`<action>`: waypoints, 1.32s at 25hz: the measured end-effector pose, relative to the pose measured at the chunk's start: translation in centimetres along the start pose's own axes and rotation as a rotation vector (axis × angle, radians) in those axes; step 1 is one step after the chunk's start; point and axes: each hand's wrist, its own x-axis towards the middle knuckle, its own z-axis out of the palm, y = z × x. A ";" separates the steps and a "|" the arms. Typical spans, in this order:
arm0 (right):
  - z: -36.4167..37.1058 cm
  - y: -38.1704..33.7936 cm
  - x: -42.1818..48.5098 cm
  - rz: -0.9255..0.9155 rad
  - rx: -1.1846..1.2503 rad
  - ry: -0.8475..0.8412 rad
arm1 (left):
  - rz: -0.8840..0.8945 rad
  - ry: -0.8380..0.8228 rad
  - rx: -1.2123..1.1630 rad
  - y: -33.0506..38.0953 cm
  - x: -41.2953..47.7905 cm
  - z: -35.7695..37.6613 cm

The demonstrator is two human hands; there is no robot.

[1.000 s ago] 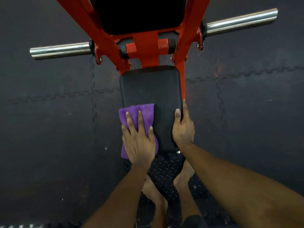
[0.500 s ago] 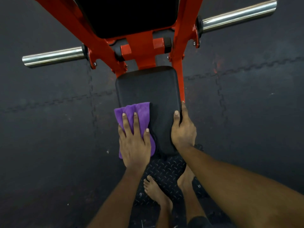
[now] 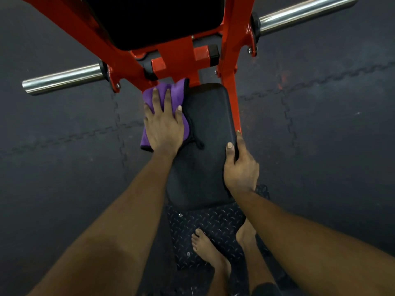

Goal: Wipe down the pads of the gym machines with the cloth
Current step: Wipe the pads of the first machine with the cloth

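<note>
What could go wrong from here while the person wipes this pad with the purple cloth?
1. The right hand grips the edge of the pad close beside the orange frame; its fingers might get pinched if the frame moves.
2. The cloth under the left hand hangs over the left edge of the pad and reaches the frame, so it may snag or slip off.

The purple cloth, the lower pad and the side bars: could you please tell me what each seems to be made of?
The cloth looks like microfibre or terry: fuzzy, matt purple pile with a dark stitched hem. The pad seems vinyl or faux leather: smooth, dull black, rounded edges. The bars look like polished or chromed steel: bright mirror streaks.
</note>
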 end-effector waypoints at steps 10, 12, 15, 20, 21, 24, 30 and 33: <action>0.0 0.0 0.0 0.015 0.020 0.013 | -0.308 0.020 -0.148 -0.7 -0.3 -0.7; 0.2 0.1 -0.2 -0.003 0.029 0.026 | -0.129 0.030 -0.002 0.4 2.5 -0.9; 0.1 0.3 0.0 -0.012 0.038 0.012 | 0.329 -0.058 0.108 4.1 2.7 -0.4; 0.0 0.2 0.1 -0.029 0.033 0.024 | 0.340 -0.034 0.072 2.0 -0.7 0.2; 0.0 0.3 0.1 -0.029 0.032 0.022 | 0.280 -0.010 0.095 1.0 -0.7 0.0; 0.1 0.4 0.1 -0.007 0.029 0.003 | 0.092 0.018 0.132 0.4 0.2 -0.1; -0.1 0.3 0.1 0.038 0.108 -0.062 | -0.281 0.056 0.015 4.9 -1.5 -0.2; -0.7 0.7 0.5 0.218 0.581 -0.199 | -0.219 0.041 -0.042 8.4 -4.7 -0.5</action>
